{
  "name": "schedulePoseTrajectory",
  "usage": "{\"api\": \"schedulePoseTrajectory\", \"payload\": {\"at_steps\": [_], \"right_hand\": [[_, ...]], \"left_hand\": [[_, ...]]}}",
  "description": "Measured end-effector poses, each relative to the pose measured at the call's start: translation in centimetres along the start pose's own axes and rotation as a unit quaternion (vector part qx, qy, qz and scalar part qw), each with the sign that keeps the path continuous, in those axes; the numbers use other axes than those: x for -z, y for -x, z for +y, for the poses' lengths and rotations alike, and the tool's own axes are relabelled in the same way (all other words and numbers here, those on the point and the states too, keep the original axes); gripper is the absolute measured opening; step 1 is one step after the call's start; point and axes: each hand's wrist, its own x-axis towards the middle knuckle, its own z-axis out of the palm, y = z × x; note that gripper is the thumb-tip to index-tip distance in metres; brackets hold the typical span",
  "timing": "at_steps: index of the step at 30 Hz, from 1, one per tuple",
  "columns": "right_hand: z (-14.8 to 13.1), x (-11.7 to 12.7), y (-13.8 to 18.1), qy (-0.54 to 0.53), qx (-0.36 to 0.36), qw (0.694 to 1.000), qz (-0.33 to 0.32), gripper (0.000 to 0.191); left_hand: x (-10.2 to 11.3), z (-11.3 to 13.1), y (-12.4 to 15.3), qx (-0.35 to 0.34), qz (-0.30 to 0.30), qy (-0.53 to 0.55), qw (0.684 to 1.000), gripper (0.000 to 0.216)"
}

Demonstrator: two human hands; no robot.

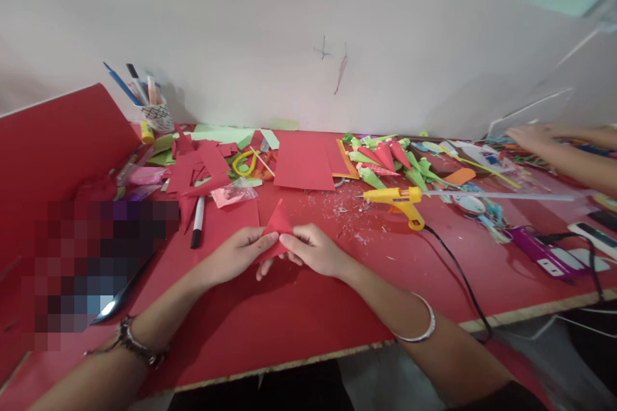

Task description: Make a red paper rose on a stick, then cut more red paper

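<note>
Between my two hands is a folded piece of red paper point(278, 221), its pointed tip facing away from me. My left hand point(247, 250) grips its left side, with the thumb pressed on top and fingers curled beneath. On the right side my right hand point(315, 249) pinches it the same way, the two thumbs almost meeting. The paper is held a little above the red table point(289, 314). Behind it lie flat red paper sheets point(304, 162). A yellow glue gun point(398, 200) rests to the right of my hands, a clear glue stick at its back.
Red and green paper cones point(380, 157) are heaped at the back. Red scraps point(197, 167), a marker point(197, 221) and a pen cup point(157, 114) stand left. A purple power strip point(547, 253) sits right, cord trailing over the edge. Another person's hand point(533, 135) reaches in.
</note>
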Motion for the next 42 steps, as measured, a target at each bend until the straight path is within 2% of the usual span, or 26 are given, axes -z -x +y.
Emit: {"api": "schedulePoseTrajectory", "payload": {"at_steps": [5, 8, 12, 14, 19, 23, 26, 32, 39, 42], "right_hand": [[0.2, 0.2, -0.1, 0.022, 0.009, 1.000, 0.009, 0.039], [0.0, 0.3, -0.2, 0.027, 0.002, 1.000, 0.009, 0.040], [0.0, 0.1, -0.2, 0.005, -0.013, 1.000, 0.009, 0.042], [0.1, 0.0, -0.2, 0.007, -0.005, 0.999, 0.032, 0.041], [0.4, 0.1, -0.4, 0.065, 0.022, 0.994, 0.090, 0.043], [0.5, 0.1, -0.4, 0.098, 0.040, 0.988, 0.112, 0.044], [0.4, 0.1, -0.3, 0.089, 0.042, 0.989, 0.110, 0.044], [0.3, 0.0, -0.2, 0.070, 0.010, 0.996, 0.059, 0.043], [0.3, 0.0, -0.3, 0.072, 0.011, 0.996, 0.051, 0.042], [0.3, 0.0, -0.2, 0.032, 0.022, 0.996, 0.076, 0.030]], "left_hand": [[-0.1, 0.3, 0.1, 0.006, 0.029, -0.005, 1.000, 0.046], [0.0, 0.2, 0.1, 0.009, 0.062, -0.050, 0.997, 0.043], [0.0, -0.3, -0.1, -0.024, 0.091, -0.109, 0.990, 0.038], [-0.2, -0.4, -0.2, -0.026, 0.070, -0.115, 0.991, 0.039], [-0.7, -0.4, -0.1, -0.002, -0.027, -0.116, 0.993, 0.046], [-0.9, -0.5, -0.1, 0.031, -0.022, -0.115, 0.993, 0.044], [-1.1, -0.5, -0.1, 0.025, -0.020, -0.109, 0.993, 0.043], [-0.8, -0.3, -0.3, -0.002, 0.071, -0.095, 0.993, 0.041], [-0.6, -0.6, -0.4, 0.003, 0.076, -0.097, 0.992, 0.044], [-0.5, -0.6, -0.5, 0.010, 0.114, -0.066, 0.991, 0.043]]}}
